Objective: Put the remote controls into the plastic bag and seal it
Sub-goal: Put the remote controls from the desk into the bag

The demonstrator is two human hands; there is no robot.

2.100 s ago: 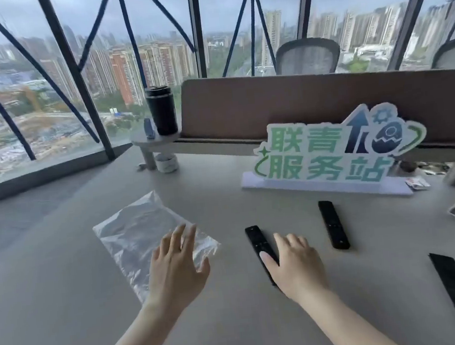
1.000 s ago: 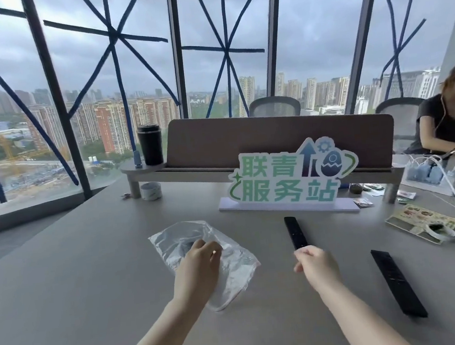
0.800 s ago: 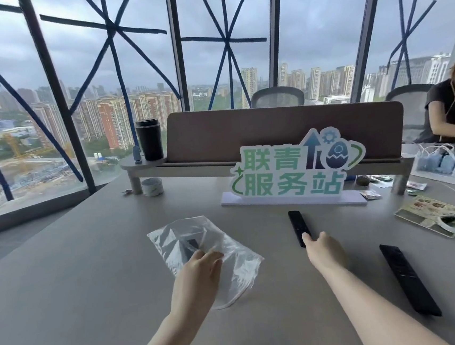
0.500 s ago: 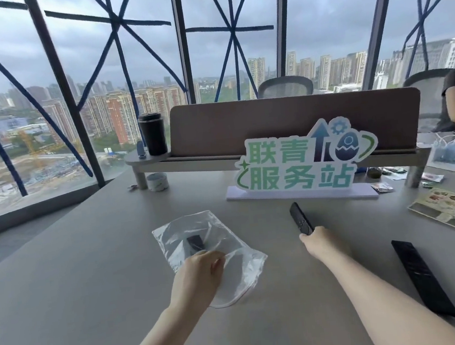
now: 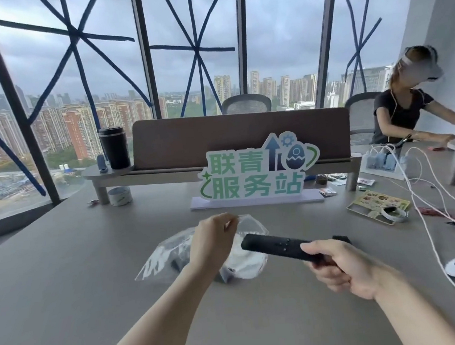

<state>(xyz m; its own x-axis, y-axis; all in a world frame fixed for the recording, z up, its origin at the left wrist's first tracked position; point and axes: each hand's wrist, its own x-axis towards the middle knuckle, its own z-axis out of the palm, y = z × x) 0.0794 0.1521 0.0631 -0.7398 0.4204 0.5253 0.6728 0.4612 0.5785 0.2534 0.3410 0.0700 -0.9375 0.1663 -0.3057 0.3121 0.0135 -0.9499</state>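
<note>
Right hand (image 5: 347, 269) wrapped around the near end of a black remote control (image 5: 276, 247), fingers curled tight about it. Held above the bench (image 5: 65, 285), long axis running left and slightly far, free tip pointing at the plastic bag (image 5: 246, 259) and almost touching it. Left hand (image 5: 213, 243) at the bag's far edge, fingers (image 5: 229, 222) pinching the clear film and lifting it (mouth seemingly propped open, though hard to tell through the glare). Something dark already lying inside the bag, probably another remote. Next, judging by this line-up: slide the tip leftward, lengthwise, under the raised lip. Another dark remote (image 5: 341, 238) partly hidden behind the right hand.
</note>
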